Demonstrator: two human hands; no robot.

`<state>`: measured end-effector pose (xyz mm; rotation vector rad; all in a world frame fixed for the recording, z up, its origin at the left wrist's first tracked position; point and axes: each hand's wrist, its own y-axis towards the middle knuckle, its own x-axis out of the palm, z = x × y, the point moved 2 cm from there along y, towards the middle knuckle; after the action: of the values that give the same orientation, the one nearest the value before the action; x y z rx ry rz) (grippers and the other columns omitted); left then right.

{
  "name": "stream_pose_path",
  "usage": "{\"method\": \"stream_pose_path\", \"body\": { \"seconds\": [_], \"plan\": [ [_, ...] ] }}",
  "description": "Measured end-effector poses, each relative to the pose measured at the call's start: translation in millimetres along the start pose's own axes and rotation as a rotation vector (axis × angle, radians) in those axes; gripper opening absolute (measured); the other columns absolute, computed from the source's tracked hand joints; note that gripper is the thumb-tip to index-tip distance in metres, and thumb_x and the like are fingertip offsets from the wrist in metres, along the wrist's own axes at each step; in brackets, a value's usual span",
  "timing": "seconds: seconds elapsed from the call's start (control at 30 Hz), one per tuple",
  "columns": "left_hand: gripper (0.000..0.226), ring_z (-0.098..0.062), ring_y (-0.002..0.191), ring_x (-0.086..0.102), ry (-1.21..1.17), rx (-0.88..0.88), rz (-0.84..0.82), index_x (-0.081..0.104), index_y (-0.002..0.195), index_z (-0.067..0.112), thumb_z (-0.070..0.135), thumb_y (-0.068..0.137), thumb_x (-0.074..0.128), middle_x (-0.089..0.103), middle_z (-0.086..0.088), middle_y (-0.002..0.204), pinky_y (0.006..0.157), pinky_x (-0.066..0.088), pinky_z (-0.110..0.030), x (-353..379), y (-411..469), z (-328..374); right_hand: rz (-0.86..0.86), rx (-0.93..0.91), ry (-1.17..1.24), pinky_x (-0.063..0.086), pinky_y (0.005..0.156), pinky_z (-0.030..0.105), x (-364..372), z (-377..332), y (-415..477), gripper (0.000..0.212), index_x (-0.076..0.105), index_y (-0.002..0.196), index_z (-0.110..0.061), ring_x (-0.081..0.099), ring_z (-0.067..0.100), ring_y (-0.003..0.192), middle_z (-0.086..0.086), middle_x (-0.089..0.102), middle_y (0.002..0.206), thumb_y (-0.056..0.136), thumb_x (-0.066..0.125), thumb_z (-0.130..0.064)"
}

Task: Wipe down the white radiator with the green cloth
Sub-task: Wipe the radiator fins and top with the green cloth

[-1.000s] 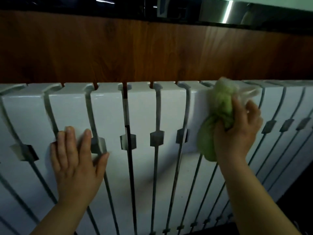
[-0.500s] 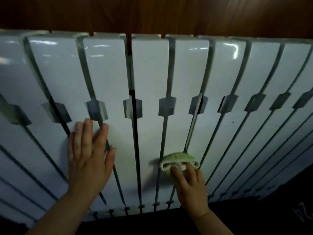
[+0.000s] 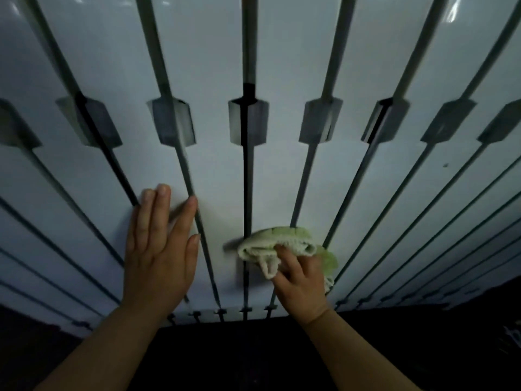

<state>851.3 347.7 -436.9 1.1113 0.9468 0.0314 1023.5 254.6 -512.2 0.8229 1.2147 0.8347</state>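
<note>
Right hand (image 3: 303, 280) grips the bunched green cloth (image 3: 277, 245) against the lower white radiator (image 3: 282, 179); left hand (image 3: 160, 246) rests flat, fingers straight. Risk: loose folds may snag in the narrow gaps between panels.

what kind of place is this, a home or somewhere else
Most likely an indoor room, perhaps in a home, though little else shows. A white panel radiator fills the view, a dark floor lies below it, and the right hand presses a green cloth to it.
</note>
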Motion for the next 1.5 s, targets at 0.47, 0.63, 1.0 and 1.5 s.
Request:
{"method": "stream_pose_path", "body": {
  "seconds": [0.47,0.63,1.0,1.5],
  "plan": [
    [0.042,-0.016,0.143,-0.002,0.041,0.026,-0.270,0.034,0.131,0.013,0.034,0.098,0.018,0.028,-0.018,0.135,0.113,0.000,-0.024,52,-112,-42,-0.020,0.042,0.017,0.033,0.071,0.034,23,-30,-51,0.025,0.052,0.103,-0.018,0.042,0.026,0.081,0.012,0.043,0.111,0.086,0.039,-0.004],
    [0.047,-0.027,0.135,0.010,0.015,0.030,-0.193,0.036,0.131,0.012,0.037,0.099,0.011,0.027,-0.020,0.136,0.114,0.000,-0.026,65,-118,-41,-0.121,0.074,0.027,0.029,0.064,0.031,60,-50,-112,0.030,0.050,0.095,-0.017,0.036,0.022,0.074,0.010,0.042,0.104,0.095,0.021,-0.009],
    [0.047,-0.012,0.143,-0.005,-0.026,-0.030,-0.124,0.035,0.131,0.013,0.025,0.085,0.038,0.019,-0.019,0.141,0.114,0.003,-0.025,75,-126,-41,-0.493,-0.090,0.104,0.048,0.062,0.029,53,-33,-192,0.019,0.050,0.098,-0.028,0.042,0.023,0.083,0.004,0.043,0.107,0.083,0.039,-0.026],
    [0.043,-0.035,0.126,0.028,-0.008,-0.042,-0.080,0.040,0.126,0.011,0.022,0.085,0.040,0.031,-0.016,0.135,0.114,0.006,-0.030,50,-116,-20,-0.810,0.189,0.292,0.054,0.057,0.025,25,-10,-187,0.041,0.052,0.106,-0.028,0.046,0.023,0.086,0.006,0.042,0.111,0.065,0.050,-0.025]
  ]
}}
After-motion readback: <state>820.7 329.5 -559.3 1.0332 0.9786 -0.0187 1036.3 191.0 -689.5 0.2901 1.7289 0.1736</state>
